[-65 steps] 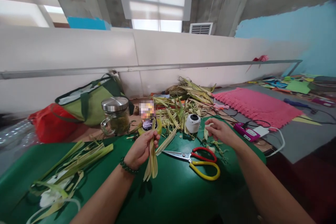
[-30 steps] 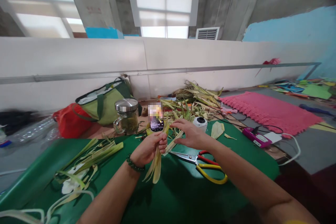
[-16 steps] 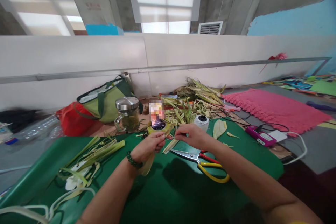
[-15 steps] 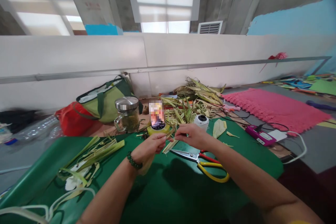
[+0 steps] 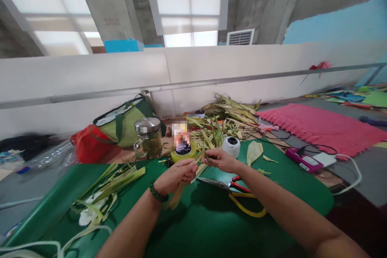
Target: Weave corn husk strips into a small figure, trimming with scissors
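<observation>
The left hand (image 5: 179, 172) grips a corn husk (image 5: 175, 198), its tail hanging over the green mat (image 5: 211, 227). The right hand (image 5: 221, 160), spread 1 second ago, now bunches its fingertips near the husk's top (gripping or not, I cannot tell), bringing 2 hands to it.
</observation>
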Motion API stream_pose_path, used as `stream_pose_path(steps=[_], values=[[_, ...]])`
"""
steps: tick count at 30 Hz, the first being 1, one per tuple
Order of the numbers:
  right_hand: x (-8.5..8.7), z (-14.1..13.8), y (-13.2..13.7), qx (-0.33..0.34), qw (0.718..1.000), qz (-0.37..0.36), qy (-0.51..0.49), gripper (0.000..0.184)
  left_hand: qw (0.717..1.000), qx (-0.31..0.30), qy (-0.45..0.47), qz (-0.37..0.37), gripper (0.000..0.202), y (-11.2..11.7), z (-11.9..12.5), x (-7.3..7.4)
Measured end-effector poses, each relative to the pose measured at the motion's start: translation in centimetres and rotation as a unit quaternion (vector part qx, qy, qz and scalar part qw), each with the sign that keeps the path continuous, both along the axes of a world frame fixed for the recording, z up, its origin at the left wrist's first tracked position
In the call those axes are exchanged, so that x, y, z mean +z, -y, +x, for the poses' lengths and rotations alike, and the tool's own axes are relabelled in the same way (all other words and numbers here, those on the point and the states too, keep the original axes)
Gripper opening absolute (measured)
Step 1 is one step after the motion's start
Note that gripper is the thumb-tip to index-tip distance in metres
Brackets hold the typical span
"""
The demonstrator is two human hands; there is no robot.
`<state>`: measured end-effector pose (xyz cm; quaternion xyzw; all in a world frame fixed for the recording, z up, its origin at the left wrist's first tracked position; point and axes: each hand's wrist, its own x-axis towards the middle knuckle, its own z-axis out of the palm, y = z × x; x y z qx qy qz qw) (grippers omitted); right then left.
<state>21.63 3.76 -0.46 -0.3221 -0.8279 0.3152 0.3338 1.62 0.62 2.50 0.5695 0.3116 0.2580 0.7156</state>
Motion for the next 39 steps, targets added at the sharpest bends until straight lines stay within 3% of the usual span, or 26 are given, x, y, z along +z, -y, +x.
stream_pose_path(steps=[3, 7, 10, 12, 15, 18, 20, 22, 23, 25, 29, 32, 34, 37, 39], values=[[-0.9, -0.4, 0.3, -0.043, 0.998, 0.045, 0.005, 0.039, 0.986, 0.1, -0.079, 0.106, 0.042, -0.4, 0.6, -0.5], [-1.8, -1.3, 1.9, -0.077, 0.986, 0.143, 0.043, 0.025, 0.903, 0.214, -0.242, 0.283, 0.033, -1.2, 1.1, -1.5], [-1.7, -1.9, 3.2, -0.086, 0.943, 0.293, 0.134, 0.028, 0.87, 0.241, -0.292, 0.316, 0.024, -1.7, 0.8, -2.1], [-1.2, -1.9, 3.6, -0.079, 0.917, 0.351, 0.171, 0.029, 0.86, 0.22, -0.325, 0.325, 0.02, -1.7, 0.4, -2.2], [-0.2, -1.4, 3.0, -0.079, 0.933, 0.322, 0.142, 0.026, 0.874, 0.111, -0.344, 0.326, 0.019, -1.0, 0.0, -2.0], [0.3, -1.0, 1.7, -0.11, 0.963, 0.233, 0.082, 0.026, 0.916, -0.022, -0.256, 0.307, 0.026, -0.7, -0.3, -1.2], [0.2, -1.1, 1.4, -0.118, 0.966, 0.216, 0.079, 0.029, 0.939, 0.046, -0.196, 0.279, 0.038, -1.0, -0.3, -0.8], [0.1, -1.3, 1.5, -0.098, 0.962, 0.233, 0.103, 0.027, 0.92, 0.156, -0.227, 0.277, 0.039, -1.4, -0.1, -0.8], [0.1, -1.4, 1.6, -0.082, 0.958, 0.247, 0.121, 0.025, 0.913, 0.165, -0.24, 0.284, 0.035, -1.5, 0.0, -0.9], [0.3, -1.5, 1.7, -0.044, 0.952, 0.263, 0.147, 0.021, 0.914, 0.139, -0.253, 0.285, 0.028, -1.4, 0.1, -1.2], [0.7, -1.2, 1.3, -0.028, 0.974, 0.206, 0.086, 0.029, 0.939, 0.004, -0.224, 0.26, 0.028, -0.9, -0.2, -1.0], [0.8, -1.2, 1.3, -0.031, 0.974, 0.208, 0.083, 0.031, 0.928, 0.145, -0.207, 0.273, 0.036, -1.1, 0.0, -0.7], [0.9, -1.2, 1.3, -0.012, 0.973, 0.213, 0.092, 0.029, 0.922, 0.145, -0.216, 0.286, 0.03, -1.2, 0.3, -0.8], [1.4, -0.9, 1.0, 0.001, 0.976, 0.198, 0.088, 0.027, 0.926, 0.067, -0.235, 0.289, 0.026, -0.8, 0.3, -0.8], [1.5, -0.9, 0.9, -0.01, 0.979, 0.188, 0.076, 0.03, 0.921, 0.051, -0.249, 0.294, 0.023, -0.7, 0.3, -0.5]])
